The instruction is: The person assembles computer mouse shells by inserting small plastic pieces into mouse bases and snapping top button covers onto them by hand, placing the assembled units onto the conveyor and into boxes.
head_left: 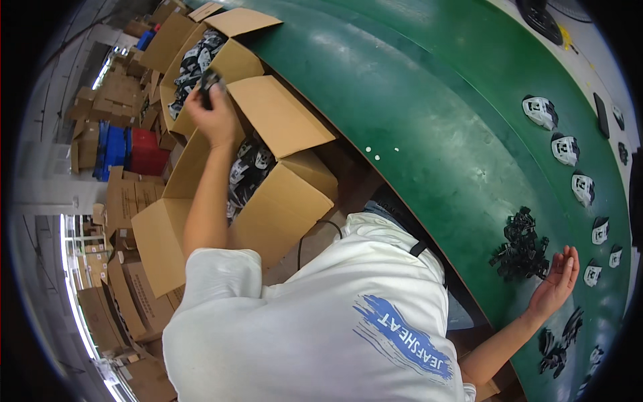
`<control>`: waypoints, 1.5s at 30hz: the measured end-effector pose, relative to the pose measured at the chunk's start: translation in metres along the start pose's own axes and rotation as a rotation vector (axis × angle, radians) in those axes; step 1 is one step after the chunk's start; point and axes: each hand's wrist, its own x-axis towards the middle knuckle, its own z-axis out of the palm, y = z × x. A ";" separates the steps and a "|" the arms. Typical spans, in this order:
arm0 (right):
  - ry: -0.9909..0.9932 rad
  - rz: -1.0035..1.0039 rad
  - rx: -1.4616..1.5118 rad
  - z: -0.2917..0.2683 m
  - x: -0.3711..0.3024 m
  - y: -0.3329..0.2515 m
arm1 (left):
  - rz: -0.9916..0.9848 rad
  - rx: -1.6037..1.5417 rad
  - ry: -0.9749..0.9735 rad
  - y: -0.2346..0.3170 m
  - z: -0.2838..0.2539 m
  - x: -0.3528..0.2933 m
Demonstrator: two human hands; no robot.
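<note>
Left arm stretched far out, left hand (213, 110) clenched shut. Right hand (557, 280) open, palm up, fingers loosely spread.

Bright, even indoor light. Daylight blows out at windows (70, 281), lower left. Soft sheen on green desk (415, 100), shadows faint. Strong fisheye bend, black vignette at corners. Left hand (213, 110) slightly motion-blurred; centre sharp.

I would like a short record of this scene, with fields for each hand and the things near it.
left hand: raised over open cardboard boxes, gripping a small dark part
right hand: open, palm up, on the green table
beside right hand: pile of black parts
along table edge: row of white-and-black parts
boxes hold: more black-and-white parts
</note>
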 end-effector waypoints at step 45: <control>0.381 -0.171 -1.154 0.000 -0.075 -0.010 | 0.465 -0.348 -1.399 0.402 0.427 -0.214</control>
